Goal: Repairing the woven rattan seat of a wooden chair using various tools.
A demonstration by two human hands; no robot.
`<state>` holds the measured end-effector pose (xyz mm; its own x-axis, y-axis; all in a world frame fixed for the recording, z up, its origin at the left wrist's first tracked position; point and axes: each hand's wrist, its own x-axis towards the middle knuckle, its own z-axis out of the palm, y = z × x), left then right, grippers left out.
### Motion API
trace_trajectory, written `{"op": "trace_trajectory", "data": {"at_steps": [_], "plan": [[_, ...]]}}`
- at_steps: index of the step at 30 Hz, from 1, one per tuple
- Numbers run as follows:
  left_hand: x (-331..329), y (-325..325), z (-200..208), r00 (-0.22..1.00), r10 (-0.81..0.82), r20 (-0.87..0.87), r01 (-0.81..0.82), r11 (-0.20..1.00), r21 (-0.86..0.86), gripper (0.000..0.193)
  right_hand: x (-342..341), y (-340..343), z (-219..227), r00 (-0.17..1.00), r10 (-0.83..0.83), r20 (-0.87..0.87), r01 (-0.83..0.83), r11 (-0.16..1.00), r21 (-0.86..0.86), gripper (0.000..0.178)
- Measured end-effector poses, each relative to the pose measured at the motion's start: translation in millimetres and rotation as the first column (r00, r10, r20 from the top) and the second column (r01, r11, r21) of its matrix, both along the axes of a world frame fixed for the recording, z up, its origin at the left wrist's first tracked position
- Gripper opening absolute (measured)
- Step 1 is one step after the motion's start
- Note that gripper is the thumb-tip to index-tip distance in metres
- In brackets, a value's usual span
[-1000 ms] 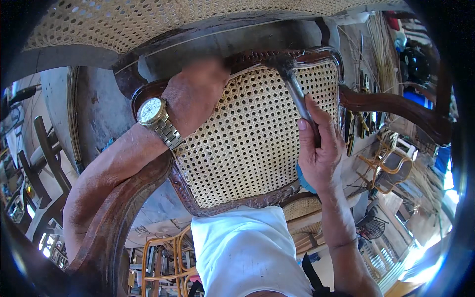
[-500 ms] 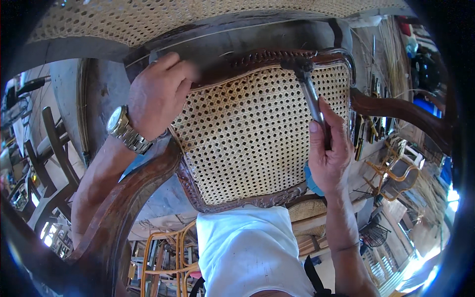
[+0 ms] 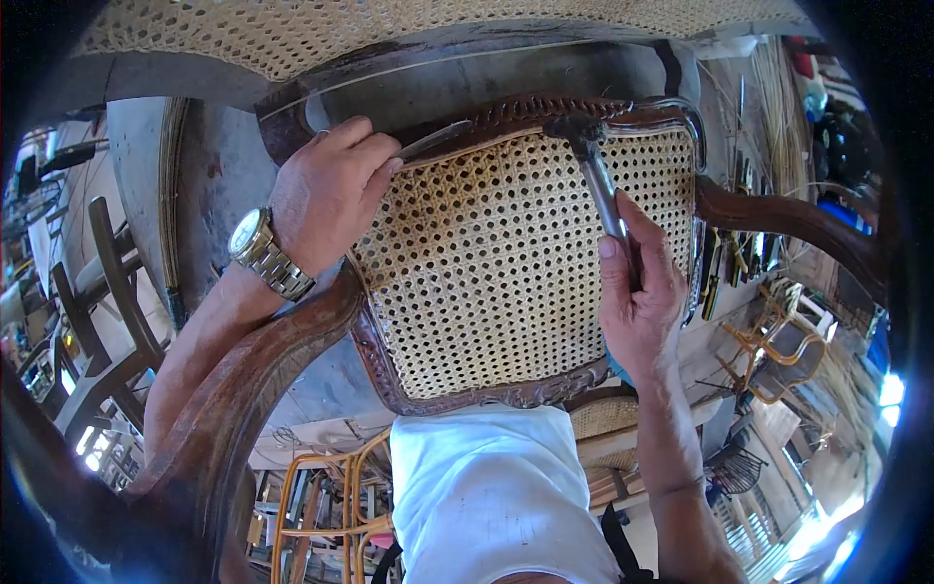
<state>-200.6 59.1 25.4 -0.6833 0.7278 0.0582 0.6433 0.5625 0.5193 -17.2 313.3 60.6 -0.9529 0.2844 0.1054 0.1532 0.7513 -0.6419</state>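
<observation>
A woven cane panel [image 3: 486, 273] fills the carved dark wood frame [image 3: 486, 396] of a chair in front of me. My right hand [image 3: 644, 297] is closed round the handle of a hammer [image 3: 605, 190]. Its dark head sits over the frame's far edge, near the carving; whether it touches is unclear. At the panel's far left corner my left hand [image 3: 326, 195], with a metal watch [image 3: 261, 248] on the wrist, pinches a thin greyish strip [image 3: 435, 142]. The strip slants along the frame's far edge, its tip near the carving. Its exact kind is not clear.
Curved wooden chair arms extend at left [image 3: 263, 380] and right [image 3: 778, 219]. Another cane panel [image 3: 389, 29] crosses the far side. Several hand tools [image 3: 730, 258] lie at right, below loose cane strands [image 3: 773, 112]. Rattan chair frames [image 3: 326, 506] stand near me.
My left hand has shifted slightly right, and the strip in its fingers shows clearly now. The hammer has moved slightly left.
</observation>
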Motion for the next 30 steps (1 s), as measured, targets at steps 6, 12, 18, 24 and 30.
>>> {"op": "trace_trajectory", "data": {"at_steps": [6,12,18,24,30], "plan": [[-2.9,8.2,-4.8,0.998,-0.056,-0.019,0.057,0.997,0.057,0.011,0.9,-1.1,-1.7,1.000,-0.007,0.007,0.008,0.998,-0.058,0.036],[-4.4,13.9,-4.8,0.990,-0.137,-0.035,0.138,0.990,0.014,0.009,0.7,-1.0,1.9,0.999,-0.016,0.030,0.018,0.998,-0.068,0.036],[-3.1,10.0,-7.8,0.990,-0.137,-0.031,0.137,0.990,0.021,0.008,-2.5,-3.1,1.5,0.999,0.023,0.029,-0.023,1.000,-0.012,0.037],[-1.5,13.1,-8.1,0.985,-0.168,-0.044,0.169,0.986,0.013,0.011,-7.4,-7.1,1.4,0.995,0.094,-0.034,-0.096,0.993,-0.065,0.039],[-2.3,13.2,-4.1,0.983,-0.181,-0.015,0.178,0.975,-0.131,0.009,-19.0,-16.8,12.5,0.988,0.121,-0.097,-0.124,0.992,-0.025,0.040]]}}
